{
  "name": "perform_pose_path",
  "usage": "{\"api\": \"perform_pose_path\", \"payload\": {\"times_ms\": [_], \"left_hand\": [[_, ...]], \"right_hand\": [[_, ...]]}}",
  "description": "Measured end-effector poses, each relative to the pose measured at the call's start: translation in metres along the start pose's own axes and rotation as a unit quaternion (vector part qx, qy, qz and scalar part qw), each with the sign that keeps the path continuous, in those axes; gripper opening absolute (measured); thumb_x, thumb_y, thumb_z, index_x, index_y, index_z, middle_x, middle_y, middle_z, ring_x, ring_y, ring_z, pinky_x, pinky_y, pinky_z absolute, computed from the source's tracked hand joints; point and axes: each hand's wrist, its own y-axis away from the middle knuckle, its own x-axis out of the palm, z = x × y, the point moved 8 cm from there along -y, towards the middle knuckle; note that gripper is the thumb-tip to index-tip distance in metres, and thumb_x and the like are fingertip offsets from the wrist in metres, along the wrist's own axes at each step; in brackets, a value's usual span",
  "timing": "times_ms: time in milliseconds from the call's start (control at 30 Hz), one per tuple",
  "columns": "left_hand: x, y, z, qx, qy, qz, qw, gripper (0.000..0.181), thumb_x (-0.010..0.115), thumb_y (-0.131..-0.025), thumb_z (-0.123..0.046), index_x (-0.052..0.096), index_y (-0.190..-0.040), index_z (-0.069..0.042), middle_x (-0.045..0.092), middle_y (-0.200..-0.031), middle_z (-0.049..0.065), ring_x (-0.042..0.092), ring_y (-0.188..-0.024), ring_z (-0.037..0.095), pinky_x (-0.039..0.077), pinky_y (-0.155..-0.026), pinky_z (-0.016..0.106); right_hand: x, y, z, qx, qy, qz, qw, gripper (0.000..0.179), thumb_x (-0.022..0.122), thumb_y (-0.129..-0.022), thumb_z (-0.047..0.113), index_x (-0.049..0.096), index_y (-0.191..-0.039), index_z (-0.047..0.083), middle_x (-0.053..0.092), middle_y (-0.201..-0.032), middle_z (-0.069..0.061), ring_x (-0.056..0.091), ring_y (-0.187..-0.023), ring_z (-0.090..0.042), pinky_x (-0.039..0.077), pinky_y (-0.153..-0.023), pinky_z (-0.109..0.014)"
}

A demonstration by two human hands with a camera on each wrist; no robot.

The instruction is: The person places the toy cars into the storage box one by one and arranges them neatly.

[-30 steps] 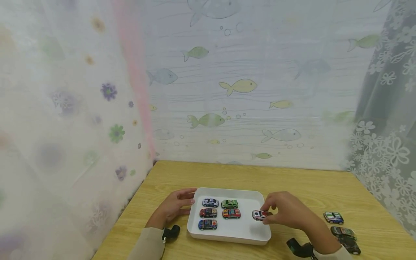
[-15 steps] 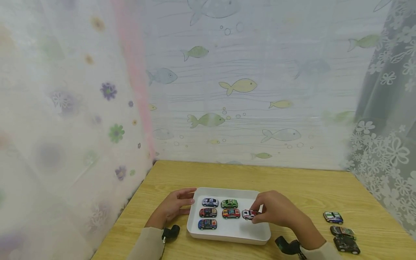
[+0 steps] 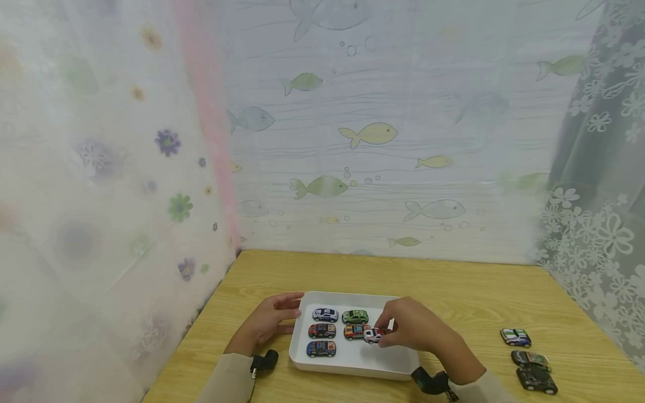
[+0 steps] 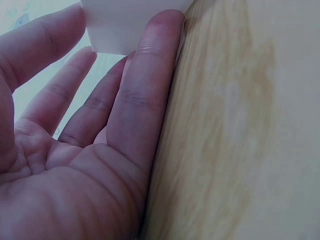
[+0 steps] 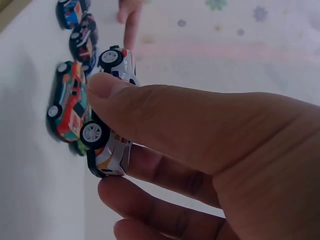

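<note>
My right hand (image 3: 415, 326) pinches a white and red toy car (image 5: 112, 152) between thumb and fingers, above the white tray (image 3: 353, 369). In the right wrist view the car is held off the tray floor, close to a red and yellow toy car (image 3: 356, 332). A green toy car (image 3: 355, 317) sits behind that one. Along the left side stand a white-blue toy car (image 3: 325, 314), a dark red toy car (image 3: 321, 330) and a blue toy car (image 3: 321, 348). My left hand (image 3: 269, 322) rests with fairly straight fingers against the tray's left wall.
To the right on the wooden table (image 3: 463, 291) lie a white-green toy car (image 3: 516, 337), a dark green toy car (image 3: 531, 359) and a black toy car (image 3: 537, 379). A curtain with fish (image 3: 375, 134) hangs behind the table.
My right hand has carried the white and red car leftward, from the tray's right side to beside the red and yellow car. My left hand has stayed at the tray's left wall.
</note>
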Motion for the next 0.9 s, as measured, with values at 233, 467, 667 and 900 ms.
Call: {"api": "perform_pose_path", "payload": {"times_ms": [233,467,667,900], "left_hand": [[0.002,0.0,0.0,0.003,-0.005,0.006,1.0,0.058,0.072,-0.099,-0.016,0.051,-0.153,-0.013,0.047,-0.157,0.024,0.064,-0.126,0.032,0.061,-0.093,0.048],[0.0,-0.001,0.001,-0.004,-0.003,0.0,1.0,0.057,0.072,-0.099,-0.015,0.052,-0.153,-0.015,0.047,-0.157,0.022,0.064,-0.126,0.031,0.061,-0.093,0.048],[-0.001,0.001,-0.001,0.001,-0.012,-0.005,0.9999,0.057,0.072,-0.098,-0.015,0.053,-0.152,-0.015,0.047,-0.157,0.023,0.064,-0.126,0.032,0.061,-0.092,0.048],[0.003,0.002,-0.003,0.005,-0.002,0.002,1.0,0.057,0.07,-0.099,-0.014,0.051,-0.153,-0.012,0.046,-0.158,0.024,0.064,-0.127,0.033,0.061,-0.093,0.049]], "right_hand": [[0.012,-0.006,0.001,-0.003,0.001,0.006,1.0,0.021,0.091,-0.079,0.02,0.084,-0.098,0.016,0.071,-0.092,0.01,0.061,-0.074,0.003,0.055,-0.066,-0.02],[0.022,-0.011,0.004,-0.014,0.006,0.0,0.9999,0.021,0.09,-0.08,0.016,0.084,-0.1,0.013,0.071,-0.091,0.009,0.06,-0.074,0.003,0.055,-0.065,-0.018],[0.028,-0.013,0.004,-0.007,0.013,-0.008,0.9998,0.02,0.09,-0.079,0.015,0.083,-0.099,0.012,0.073,-0.092,0.006,0.062,-0.075,0.001,0.055,-0.066,-0.018],[0.039,-0.016,0.001,0.01,0.012,0.0,0.9999,0.016,0.09,-0.079,0.016,0.084,-0.094,0.017,0.074,-0.089,0.012,0.062,-0.074,0.003,0.054,-0.067,-0.018]]}}
